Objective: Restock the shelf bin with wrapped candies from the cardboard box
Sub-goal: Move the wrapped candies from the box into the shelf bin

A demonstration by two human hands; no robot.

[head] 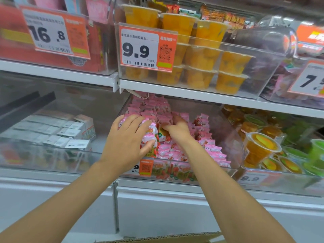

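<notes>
**Restocking at the lower shelf.** Both forearms reach up and forward into the clear shelf bin point(229, 135), which sits under the white shelf board point(192, 92).

- The wrapped candies point(213, 150) – pink wrappers printed with red – are heaped inside the bin, higher at the back left and sloping down to its front wall.
- The left grip point(129, 137) is closed round a handful of the candies at the bin's front left, fingers spread over the top and thumb pressed in from below.
- The right grip point(177, 127) is just beside it, deeper in the bin. Its fingers curl down into the heap with the tips hidden, so whether it holds anything cannot be told.
- An orange price label point(145, 167) hangs on the bin's front wall, partly covered by the left wrist.
- The cardboard box point(166, 238) shows only as a torn edge at the bottom of the view, below the arms.

Neighbouring bins hold small white cartons point(70, 131) to the left and orange fruit cups point(259, 149) to the right. On the shelf above stand stacked yellow fruit cups point(201, 57) behind a price tag point(148, 50) reading 9.9.
</notes>
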